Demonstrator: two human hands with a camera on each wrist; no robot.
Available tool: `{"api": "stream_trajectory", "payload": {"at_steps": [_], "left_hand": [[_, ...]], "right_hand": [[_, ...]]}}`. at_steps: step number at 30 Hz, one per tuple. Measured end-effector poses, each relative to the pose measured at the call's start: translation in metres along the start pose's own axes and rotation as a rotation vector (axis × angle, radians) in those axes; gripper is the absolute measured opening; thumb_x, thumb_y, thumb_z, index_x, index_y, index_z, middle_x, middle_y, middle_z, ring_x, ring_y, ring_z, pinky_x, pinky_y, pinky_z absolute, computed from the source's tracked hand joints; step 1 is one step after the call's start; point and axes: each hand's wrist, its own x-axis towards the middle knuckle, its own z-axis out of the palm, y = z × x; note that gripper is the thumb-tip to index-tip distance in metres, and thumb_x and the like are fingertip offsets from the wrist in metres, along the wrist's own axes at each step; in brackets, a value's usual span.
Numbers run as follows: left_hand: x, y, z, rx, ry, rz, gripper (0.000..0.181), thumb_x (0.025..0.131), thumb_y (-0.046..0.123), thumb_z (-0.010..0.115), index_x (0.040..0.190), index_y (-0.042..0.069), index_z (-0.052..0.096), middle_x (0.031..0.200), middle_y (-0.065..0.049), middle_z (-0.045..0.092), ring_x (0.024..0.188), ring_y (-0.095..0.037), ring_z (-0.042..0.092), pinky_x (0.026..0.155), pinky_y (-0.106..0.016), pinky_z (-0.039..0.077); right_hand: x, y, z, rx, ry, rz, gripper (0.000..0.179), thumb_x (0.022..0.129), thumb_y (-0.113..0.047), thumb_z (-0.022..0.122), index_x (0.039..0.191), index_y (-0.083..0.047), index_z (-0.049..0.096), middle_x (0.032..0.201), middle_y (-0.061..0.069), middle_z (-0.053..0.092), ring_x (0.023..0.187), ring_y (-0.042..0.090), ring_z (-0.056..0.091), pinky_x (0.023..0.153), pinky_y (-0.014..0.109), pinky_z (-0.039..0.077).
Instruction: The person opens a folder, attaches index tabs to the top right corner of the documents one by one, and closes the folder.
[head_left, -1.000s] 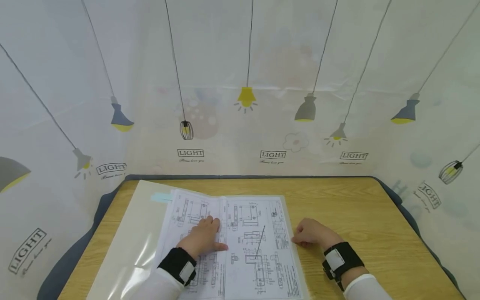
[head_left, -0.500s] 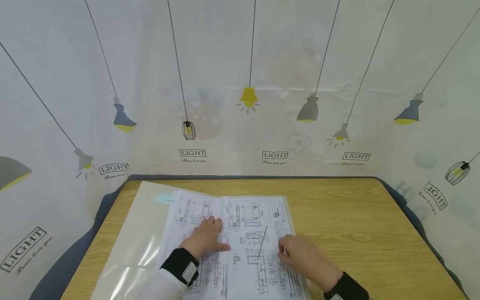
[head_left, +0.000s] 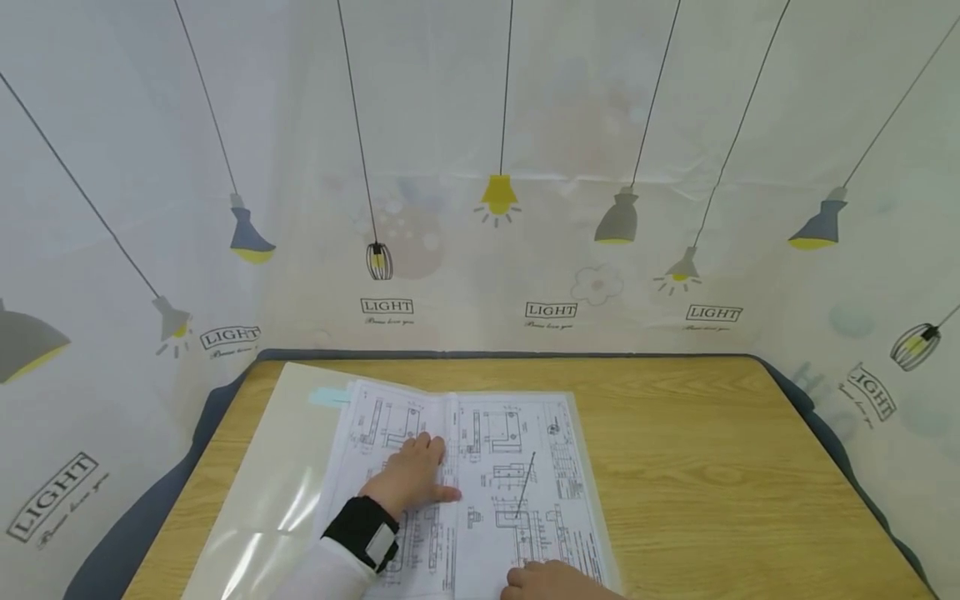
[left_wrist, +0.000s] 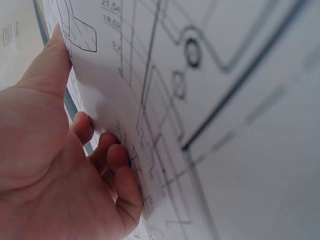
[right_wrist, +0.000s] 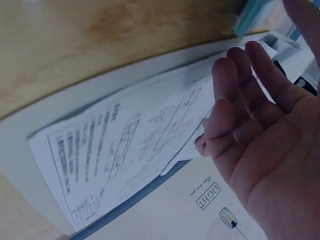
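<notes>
A folder of printed technical drawings lies spread on the table, with a left page (head_left: 375, 417) and a right page (head_left: 487, 475). My left hand (head_left: 408, 477) rests on the left page, thumb pointing toward the fold; the left wrist view shows its fingers (left_wrist: 127, 192) loosely bent against the paper. At the bottom of the head view, my right hand (head_left: 555, 581) is over the lower part of the right page, mostly cut off by the frame. Nothing is between its softly bent fingers (right_wrist: 225, 80) in the right wrist view.
The glossy pale cover (head_left: 247, 475) of the folder extends to the left, with a light blue tab (head_left: 327, 397) near its top. A wooden table (head_left: 712, 467) carries everything. Behind it hangs a pale backdrop (head_left: 450, 100) printed with lamps.
My right hand has gone from beside the folder's right edge onto the right page, then down toward its lower end. My left hand stays in place on the left page.
</notes>
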Motion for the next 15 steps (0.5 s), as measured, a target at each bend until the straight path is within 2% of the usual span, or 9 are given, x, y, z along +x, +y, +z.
{"api": "stream_trajectory", "payload": {"at_steps": [6, 11, 15], "left_hand": [[0.002, -0.001, 0.002, 0.001, -0.001, -0.005, 0.067, 0.068, 0.06, 0.072, 0.113, 0.014, 0.049, 0.101, -0.004, 0.048, 0.087, -0.019, 0.043, 0.077, -0.037, 0.044], [0.001, -0.001, 0.002, 0.004, 0.001, -0.008, 0.066, 0.068, 0.06, 0.072, 0.111, 0.014, 0.05, 0.1, -0.004, 0.047, 0.087, -0.019, 0.043, 0.077, -0.037, 0.044], [0.0, 0.0, 0.002, 0.004, 0.009, -0.006, 0.067, 0.068, 0.059, 0.073, 0.112, 0.014, 0.05, 0.101, -0.004, 0.048, 0.088, -0.019, 0.043, 0.078, -0.037, 0.044]], "right_hand": [[0.0, -0.005, 0.009, -0.075, 0.022, -0.043, 0.033, 0.089, -0.059, 0.049, 0.106, -0.038, 0.067, 0.079, -0.021, 0.059, 0.068, -0.009, 0.047, 0.055, 0.009, 0.036], [0.0, -0.01, 0.008, -0.047, 0.067, -0.076, 0.032, 0.09, -0.058, 0.048, 0.112, -0.04, 0.064, 0.076, -0.024, 0.057, 0.063, -0.012, 0.041, 0.053, 0.006, 0.031], [0.0, -0.014, 0.007, -0.025, 0.086, -0.076, 0.035, 0.091, -0.059, 0.046, 0.114, -0.04, 0.063, 0.076, -0.023, 0.058, 0.063, -0.013, 0.041, 0.053, 0.005, 0.032]]}}
